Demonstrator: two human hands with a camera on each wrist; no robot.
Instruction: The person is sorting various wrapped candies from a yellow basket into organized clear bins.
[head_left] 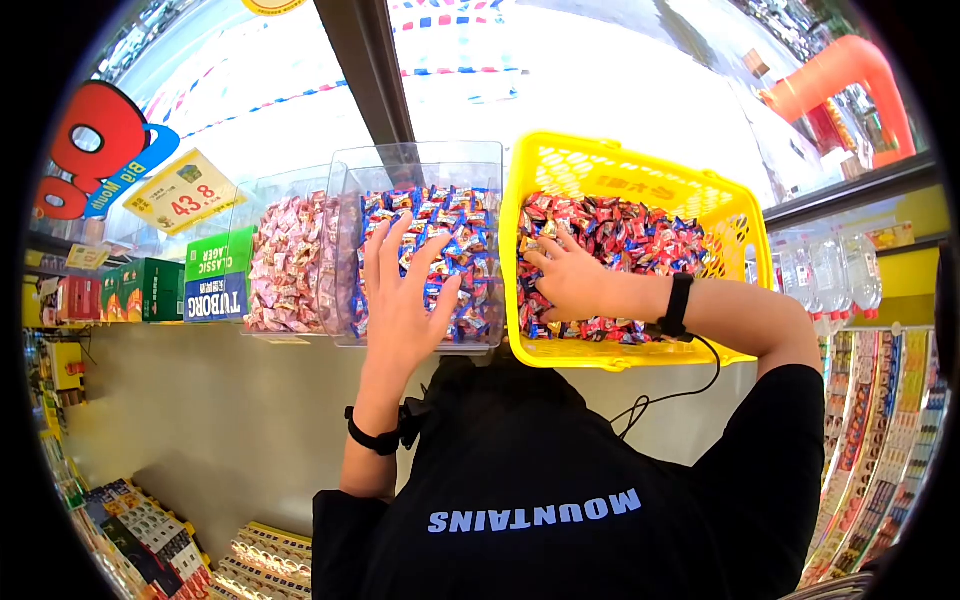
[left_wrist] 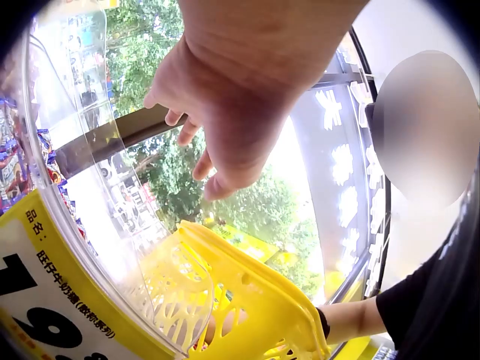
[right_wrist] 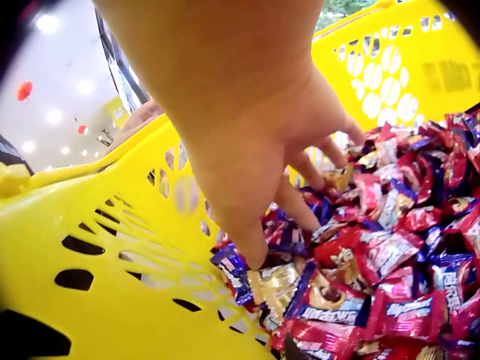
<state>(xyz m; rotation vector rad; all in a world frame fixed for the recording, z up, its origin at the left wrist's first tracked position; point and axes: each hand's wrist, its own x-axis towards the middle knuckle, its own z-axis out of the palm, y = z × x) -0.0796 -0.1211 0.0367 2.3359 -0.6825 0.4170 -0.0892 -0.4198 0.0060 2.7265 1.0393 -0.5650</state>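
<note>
In the head view, my left hand [head_left: 402, 305] is raised with fingers spread over a clear plastic bin [head_left: 418, 160] of candies in blue and red wrappers [head_left: 470, 240]. The left wrist view shows that hand [left_wrist: 236, 120] holding nothing. To the right, my right hand [head_left: 575, 285] reaches into a yellow basket [head_left: 640, 355] heaped with red, blue and gold wrapped candies [head_left: 640, 240]. Seen from the right wrist, its fingers [right_wrist: 296, 202] are spread and point down, tips at the candies [right_wrist: 375, 247] beside the basket wall [right_wrist: 127, 255]. No candy shows gripped in it.
Left of the clear bin stands another bin of pink wrapped candies [head_left: 290, 265], then a green and blue beer box [head_left: 218, 275]. A price card [left_wrist: 52, 292] fronts the clear bin. Clear bottles [head_left: 830, 270] stand right of the basket. A cable [head_left: 690, 390] hangs from my right wrist.
</note>
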